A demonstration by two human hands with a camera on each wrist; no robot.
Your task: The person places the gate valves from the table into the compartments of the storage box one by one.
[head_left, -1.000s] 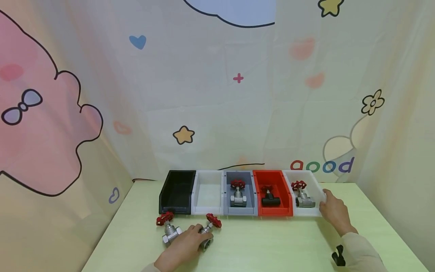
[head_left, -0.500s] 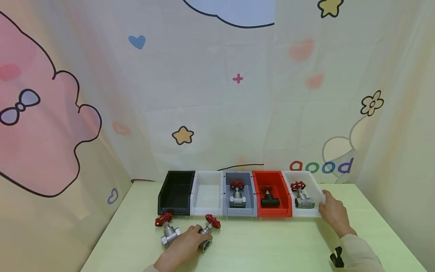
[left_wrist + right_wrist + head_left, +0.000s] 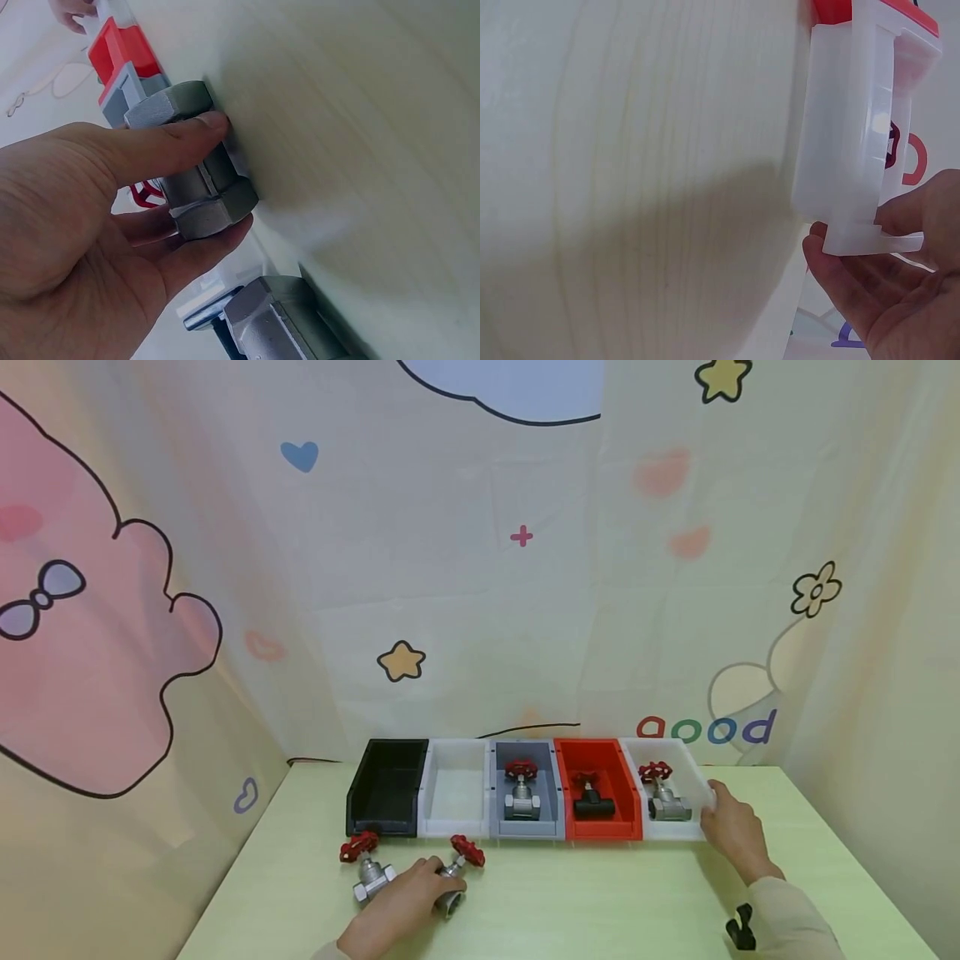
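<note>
In the head view my left hand (image 3: 401,893) grips a metal gate valve (image 3: 450,903) with a red handwheel, low on the table before the bins. The left wrist view shows thumb and fingers around the valve's hexagonal-ended body (image 3: 202,184). Just left of it lies a second metal valve (image 3: 371,883), also red-wheeled. At the far right my right hand (image 3: 737,828) holds the outer side wall of the end white bin (image 3: 697,777). Thumb inside and fingers outside pinch that wall in the right wrist view. A metal valve (image 3: 670,808) sits in this bin.
Leftward from the end bin stand a red bin (image 3: 603,831) with a black-bodied valve (image 3: 594,807), a grey bin (image 3: 527,831) with a metal valve (image 3: 522,807), another white bin (image 3: 453,827) and a black bin (image 3: 382,827). A printed curtain (image 3: 465,568) hangs behind the table (image 3: 570,902).
</note>
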